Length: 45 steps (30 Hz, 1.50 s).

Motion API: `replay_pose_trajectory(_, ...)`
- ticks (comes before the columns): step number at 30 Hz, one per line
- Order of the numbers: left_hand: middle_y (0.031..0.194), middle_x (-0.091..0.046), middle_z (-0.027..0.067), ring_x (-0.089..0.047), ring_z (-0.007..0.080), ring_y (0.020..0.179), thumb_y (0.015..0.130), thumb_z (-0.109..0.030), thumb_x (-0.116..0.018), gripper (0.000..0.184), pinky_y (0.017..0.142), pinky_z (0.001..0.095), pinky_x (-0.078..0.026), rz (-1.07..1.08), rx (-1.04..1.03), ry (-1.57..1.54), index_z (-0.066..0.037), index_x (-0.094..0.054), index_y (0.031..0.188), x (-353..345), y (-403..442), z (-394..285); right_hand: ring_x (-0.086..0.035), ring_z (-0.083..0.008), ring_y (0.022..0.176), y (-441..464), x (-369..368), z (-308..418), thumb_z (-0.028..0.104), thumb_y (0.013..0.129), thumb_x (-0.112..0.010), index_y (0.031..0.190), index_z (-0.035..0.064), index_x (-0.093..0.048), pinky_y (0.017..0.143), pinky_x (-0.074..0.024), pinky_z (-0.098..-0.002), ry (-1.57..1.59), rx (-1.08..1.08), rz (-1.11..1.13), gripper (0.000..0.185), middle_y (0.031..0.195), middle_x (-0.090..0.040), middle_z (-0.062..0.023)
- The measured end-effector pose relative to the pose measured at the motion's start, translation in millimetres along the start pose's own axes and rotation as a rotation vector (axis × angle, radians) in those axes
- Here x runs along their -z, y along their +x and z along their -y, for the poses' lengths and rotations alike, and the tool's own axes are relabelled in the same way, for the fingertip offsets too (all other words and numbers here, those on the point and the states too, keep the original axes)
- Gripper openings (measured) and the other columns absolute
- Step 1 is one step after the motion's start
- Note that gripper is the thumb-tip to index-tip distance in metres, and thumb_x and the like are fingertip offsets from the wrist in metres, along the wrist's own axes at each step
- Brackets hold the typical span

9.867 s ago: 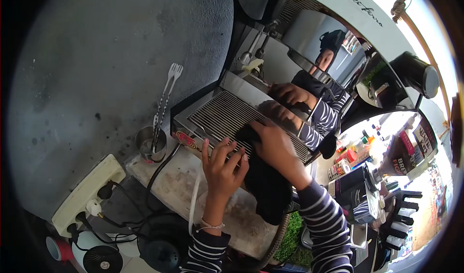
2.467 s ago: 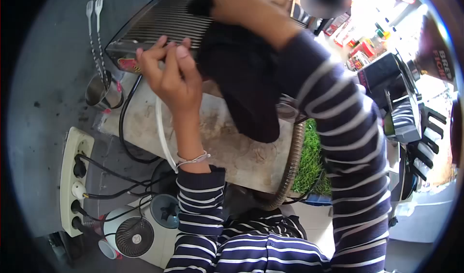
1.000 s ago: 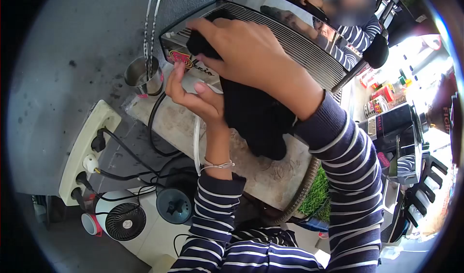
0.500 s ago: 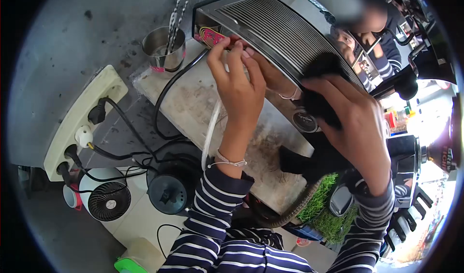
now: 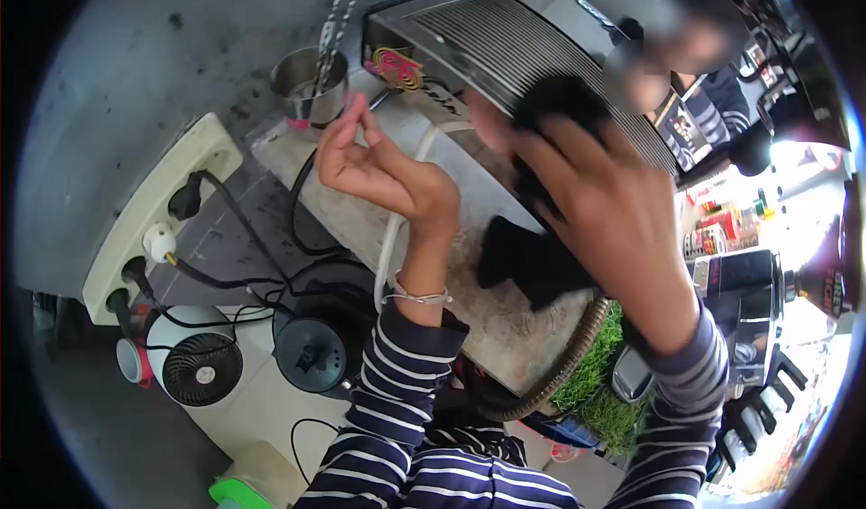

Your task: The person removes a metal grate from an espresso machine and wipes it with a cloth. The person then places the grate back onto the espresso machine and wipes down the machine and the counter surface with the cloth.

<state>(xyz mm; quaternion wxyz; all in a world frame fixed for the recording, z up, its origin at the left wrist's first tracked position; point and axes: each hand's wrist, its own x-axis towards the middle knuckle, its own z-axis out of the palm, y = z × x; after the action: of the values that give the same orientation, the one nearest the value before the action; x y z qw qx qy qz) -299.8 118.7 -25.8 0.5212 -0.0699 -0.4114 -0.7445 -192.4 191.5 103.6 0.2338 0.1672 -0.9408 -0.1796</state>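
Here, a ribbed metal tray spans the upper view, above a stained pale slab. The black cloth is bunched beneath the fingers of the right hand, up against the tray's front edge, its loose end trailing below them in front of the slab. It looks soft, matte, creased and evenly dark. Those fingers bend over the cloth and grip it; their thumb is hidden. The left hand is empty, fingers loosely curled with narrow gaps, near a metal cup.
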Motion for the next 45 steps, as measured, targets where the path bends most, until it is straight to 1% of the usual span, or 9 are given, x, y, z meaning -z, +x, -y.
replay_pose_trajectory(5, 0.107, -0.037, 0.0158, -0.046, 0.0238, 0.099, 0.091, -0.003, -0.036, 0.016, 0.092, 0.0392, -0.041, -0.063, 0.02, -0.024, 0.002, -0.033, 0.105, -1, 1, 0, -0.052, -0.0168, 0.075, -37, 5, 25, 0.016, 0.065, -0.059, 0.1, 0.0136, -0.062, 0.046, -0.0423, -0.0235, -0.47, 0.149, 0.189, 0.036, 0.102, -0.056, -0.0001)
replay_pose_trajectory(10, 0.102, -0.041, 0.0133, -0.047, 0.0208, 0.093, 0.094, -0.014, -0.035, 0.016, 0.087, 0.0355, -0.041, -0.118, 0.107, -0.001, 0.0, -0.034, 0.102, -1, 4, -4, -0.047, -0.0123, 0.077, 16, -49, 38, 0.018, 0.067, -0.057, 0.078, 0.0121, -0.058, 0.045, -0.0365, -0.0215, -0.356, 0.158, 0.034, 0.013, 0.09, -0.051, 0.0023)
replay_pose_trajectory(12, 0.101, -0.042, 0.013, -0.048, 0.0209, 0.091, 0.095, -0.018, -0.034, 0.019, 0.087, 0.0351, -0.041, -0.193, 0.243, -0.068, -0.001, -0.034, 0.101, 1, 9, -7, -0.046, -0.0183, 0.072, 44, -80, 42, 0.02, 0.066, -0.057, 0.065, 0.0096, -0.061, 0.043, -0.0302, -0.0253, -0.316, 0.147, -0.228, 0.011, 0.073, -0.047, -0.0018)
replay_pose_trajectory(15, 0.097, -0.044, 0.0129, -0.05, 0.0211, 0.088, 0.095, -0.021, -0.031, 0.021, 0.087, 0.0381, -0.044, -0.214, 0.307, -0.138, -0.001, -0.034, 0.1, 2, 11, -9, -0.046, -0.0184, 0.072, 47, -89, 46, 0.019, 0.065, -0.057, 0.061, 0.0104, -0.06, 0.043, -0.0293, -0.0256, -0.325, 0.121, -0.302, 0.01, 0.07, -0.045, -0.0017)
replay_pose_trajectory(22, 0.091, -0.047, 0.0131, -0.05, 0.0204, 0.087, 0.094, -0.021, -0.031, 0.02, 0.088, 0.0469, -0.047, -0.221, 0.23, -0.315, -0.002, -0.035, 0.101, 1, 14, 0, -0.045, -0.0171, 0.073, -24, -45, 55, 0.02, 0.065, -0.056, 0.065, 0.012, -0.058, 0.044, -0.0298, -0.0257, -0.339, 0.021, 0.093, 0.009, 0.071, -0.044, 0.0012)
replay_pose_trajectory(26, 0.091, -0.047, 0.014, -0.049, 0.02, 0.085, 0.094, -0.021, -0.031, 0.02, 0.088, 0.0466, -0.047, -0.241, 0.25, -0.362, -0.002, -0.035, 0.1, 2, 16, -4, -0.048, -0.0127, 0.072, -1, -51, 53, 0.018, 0.064, -0.057, 0.074, 0.0156, -0.058, 0.041, -0.0357, -0.0215, -0.256, -0.061, 0.128, 0.01, 0.079, -0.049, 0.0031)
replay_pose_trajectory(27, 0.091, -0.047, 0.0142, -0.049, 0.0198, 0.085, 0.094, -0.021, -0.031, 0.02, 0.088, 0.0465, -0.047, -0.248, 0.267, -0.382, -0.002, -0.035, 0.1, 4, 16, -4, -0.048, -0.0133, 0.075, 15, -59, 52, 0.018, 0.063, -0.058, 0.076, 0.0154, -0.059, 0.044, -0.0412, -0.0222, -0.208, -0.034, -0.023, 0.013, 0.082, -0.049, 0.0035)
replay_pose_trajectory(33, 0.094, -0.048, 0.0157, -0.051, 0.029, 0.092, 0.09, -0.032, -0.031, 0.032, 0.086, 0.0447, -0.046, -0.4, 0.474, -0.277, -0.002, -0.038, 0.098, 11, 26, -6, -0.047, -0.0241, 0.077, 105, -115, 77, 0.026, 0.072, -0.055, 0.075, 0.0094, -0.065, 0.043, -0.0313, -0.0286, -0.267, -0.071, -0.283, 0.02, 0.077, -0.049, -0.003)
replay_pose_trajectory(45, 0.081, -0.05, 0.0143, -0.059, 0.0341, 0.078, 0.09, -0.021, -0.038, 0.023, 0.081, 0.0421, -0.05, -0.178, 0.43, -0.258, 0.002, -0.042, 0.088, 1, 22, -4, -0.047, -0.0164, 0.07, -23, -57, 76, 0.017, 0.065, -0.058, 0.08, 0.0113, -0.063, 0.04, -0.0341, -0.0226, -0.084, -0.332, -0.014, 0.017, 0.076, -0.047, 0.0003)
